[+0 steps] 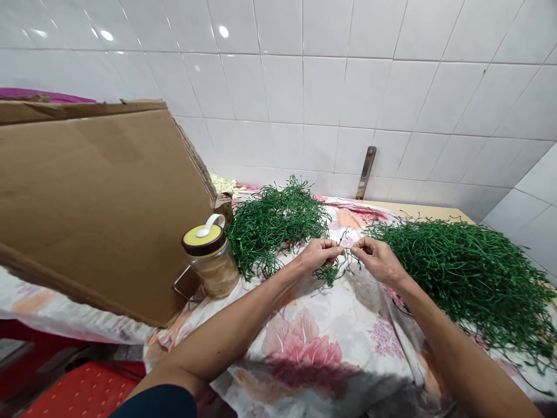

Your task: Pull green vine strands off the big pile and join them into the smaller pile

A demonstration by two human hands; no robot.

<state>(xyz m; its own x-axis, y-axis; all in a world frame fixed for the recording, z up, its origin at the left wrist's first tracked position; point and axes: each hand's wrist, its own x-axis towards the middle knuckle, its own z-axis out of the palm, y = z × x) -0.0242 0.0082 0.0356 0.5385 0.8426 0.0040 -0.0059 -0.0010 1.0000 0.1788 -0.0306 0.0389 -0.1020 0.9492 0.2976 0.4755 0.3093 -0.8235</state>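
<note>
My left hand is closed in a pinch on thin green stems, some of which stick up above its fingertips. Close by on its right, my right hand pinches with thumb and forefinger at the same thin stems. The fingers hide exactly where the stems are gripped. A small green sprig shows below my left hand. Left of the hands lies a loose pile of green stems with small knobbed tips. A larger green heap spreads out beyond my right forearm.
A clear jar with a yellow and brown lid stands left of the smaller pile. A big cardboard sheet leans beside it. Flowered cloth covers the table. Behind rises a tiled wall, with a metal strip against it.
</note>
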